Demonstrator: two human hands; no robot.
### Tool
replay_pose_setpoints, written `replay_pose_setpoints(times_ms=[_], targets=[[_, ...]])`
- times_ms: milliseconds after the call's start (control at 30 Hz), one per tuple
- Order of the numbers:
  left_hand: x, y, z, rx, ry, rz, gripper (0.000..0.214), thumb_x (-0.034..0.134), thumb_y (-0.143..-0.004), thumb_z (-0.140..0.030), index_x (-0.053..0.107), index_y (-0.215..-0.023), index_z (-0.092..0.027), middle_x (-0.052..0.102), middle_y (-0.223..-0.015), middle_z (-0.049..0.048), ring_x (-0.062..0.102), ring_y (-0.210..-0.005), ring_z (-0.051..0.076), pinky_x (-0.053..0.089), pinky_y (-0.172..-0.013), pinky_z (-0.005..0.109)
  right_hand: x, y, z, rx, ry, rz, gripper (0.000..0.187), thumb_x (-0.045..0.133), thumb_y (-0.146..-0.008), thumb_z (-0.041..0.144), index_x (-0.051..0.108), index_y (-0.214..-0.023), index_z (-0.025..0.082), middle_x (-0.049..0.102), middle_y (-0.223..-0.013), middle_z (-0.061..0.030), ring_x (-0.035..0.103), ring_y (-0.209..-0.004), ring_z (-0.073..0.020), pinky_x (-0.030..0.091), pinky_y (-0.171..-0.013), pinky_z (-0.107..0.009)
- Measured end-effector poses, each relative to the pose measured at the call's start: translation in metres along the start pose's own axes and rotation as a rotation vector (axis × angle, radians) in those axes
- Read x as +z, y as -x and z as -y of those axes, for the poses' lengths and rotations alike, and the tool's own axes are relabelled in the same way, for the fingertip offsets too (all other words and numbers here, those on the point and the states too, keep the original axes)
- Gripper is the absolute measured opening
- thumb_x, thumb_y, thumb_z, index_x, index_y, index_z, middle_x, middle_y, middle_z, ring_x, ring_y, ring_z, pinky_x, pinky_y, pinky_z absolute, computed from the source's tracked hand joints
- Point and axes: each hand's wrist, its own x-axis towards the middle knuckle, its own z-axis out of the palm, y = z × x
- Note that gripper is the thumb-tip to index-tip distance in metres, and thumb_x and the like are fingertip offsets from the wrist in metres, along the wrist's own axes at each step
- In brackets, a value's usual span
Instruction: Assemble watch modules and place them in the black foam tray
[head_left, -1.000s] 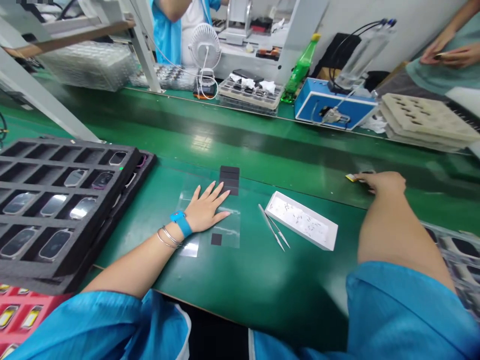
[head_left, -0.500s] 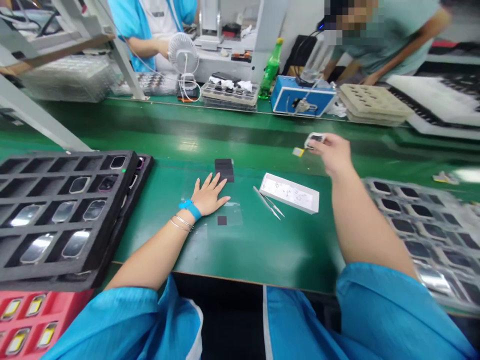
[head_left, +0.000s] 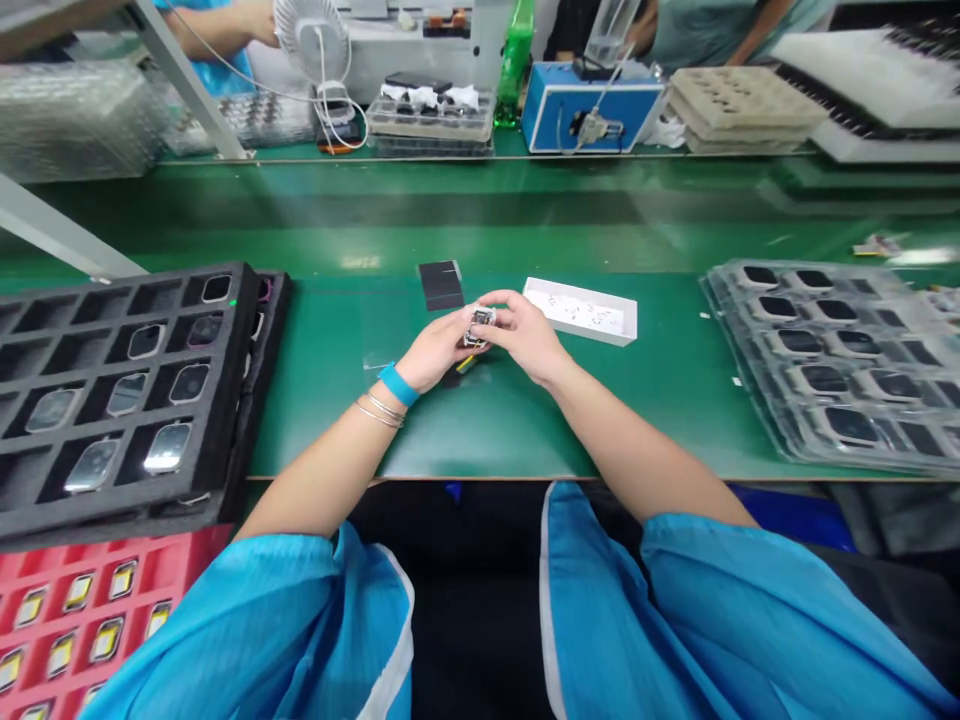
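Observation:
Between both hands, above the green bench, is a small watch case (head_left: pixel 480 322) with its inner parts exposed. A yellow-edged battery (head_left: pixel 466 364) hangs below it. My left hand (head_left: pixel 439 350) closes on the case from the left, and my right hand (head_left: pixel 526 338) grips it from the right with its fingertips. Just beyond the hands lies a black sheet (head_left: pixel 441 286) on the bench. An open white box (head_left: pixel 581 310) with tiny dark parts in it stands right of my right hand. The tweezers are hidden from view.
At left, a black foam tray (head_left: pixel 142 370) holds watch faces, with a red tray (head_left: pixel 90 610) of small parts below it. Stacked clear trays (head_left: pixel 840 360) hold more watches at right. Behind stand a fan (head_left: pixel 311 40), a green bottle (head_left: pixel 515 65) and a blue device (head_left: pixel 592 110).
My right hand has brought the watch case from the right down to the middle. My left hand, flat on the bench before, is now closed on it. The view has tilted down.

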Motion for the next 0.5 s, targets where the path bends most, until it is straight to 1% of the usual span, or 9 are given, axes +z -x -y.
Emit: replay_pose_setpoints(times_ms=[67, 167, 233, 333, 400, 500], targets=[[-0.003, -0.001, 0.001, 0.002, 0.001, 0.013, 0.040, 0.067, -0.084, -0.045, 0.070, -0.112, -0.017, 0.072, -0.112, 0.0100, 0.067, -0.102, 0.021, 0.052, -0.097, 0.041, 0.000, -0.002, -0.006, -0.077, 0.087, -0.031, 0.047, 0.081, -0.061, 0.035, 0.055, -0.098, 0.022, 0.066, -0.078, 0.0031, 0.064, -0.074, -0.0155, 0.053, -0.067, -0.029], [-0.008, -0.002, -0.003, 0.002, -0.042, 0.066, 0.043, 0.071, -0.081, -0.047, 0.071, -0.114, -0.019, 0.072, -0.113, 0.0103, 0.067, -0.104, 0.022, 0.051, -0.098, 0.044, -0.001, -0.003, -0.011, -0.204, 0.186, -0.121, 0.043, 0.079, -0.062, 0.031, 0.056, -0.096, 0.021, 0.064, -0.083, 0.0019, 0.060, -0.073, -0.0132, 0.051, -0.067, -0.027], [-0.010, -0.002, -0.007, -0.023, -0.056, 0.102, 0.046, 0.073, -0.079, -0.047, 0.070, -0.116, -0.019, 0.072, -0.111, 0.0103, 0.068, -0.100, 0.022, 0.051, -0.098, 0.044, -0.002, -0.002, -0.012, -0.253, 0.249, -0.196, 0.043, 0.079, -0.062, 0.030, 0.056, -0.097, 0.021, 0.063, -0.087, 0.0007, 0.058, -0.074, -0.0126, 0.050, -0.064, -0.025], [-0.010, -0.001, -0.011, -0.078, -0.016, 0.138, 0.046, 0.075, -0.077, -0.045, 0.071, -0.114, -0.018, 0.074, -0.101, 0.0087, 0.070, -0.090, 0.019, 0.053, -0.095, 0.041, -0.003, 0.002, -0.009, -0.296, 0.347, -0.291, 0.043, 0.080, -0.062, 0.030, 0.055, -0.096, 0.021, 0.059, -0.093, -0.0008, 0.056, -0.076, -0.0131, 0.047, -0.056, -0.023], [-0.009, 0.000, -0.012, -0.075, 0.039, 0.128, 0.045, 0.078, -0.074, -0.042, 0.072, -0.112, -0.018, 0.074, -0.095, 0.0068, 0.070, -0.086, 0.016, 0.055, -0.093, 0.038, -0.005, 0.004, -0.005, -0.348, 0.395, -0.308, 0.034, 0.078, -0.065, 0.031, 0.056, -0.089, 0.021, 0.057, -0.095, -0.0021, 0.056, -0.080, -0.0142, 0.048, -0.057, -0.024], [-0.008, 0.001, -0.015, -0.012, 0.098, 0.069, 0.047, 0.083, -0.069, -0.036, 0.072, -0.111, -0.019, 0.074, -0.101, 0.0058, 0.069, -0.087, 0.014, 0.056, -0.091, 0.033, -0.008, 0.007, 0.003, -0.433, 0.453, -0.246, 0.016, 0.073, -0.075, 0.029, 0.060, -0.079, 0.020, 0.058, -0.092, -0.0034, 0.058, -0.085, -0.0163, 0.052, -0.064, -0.027]])
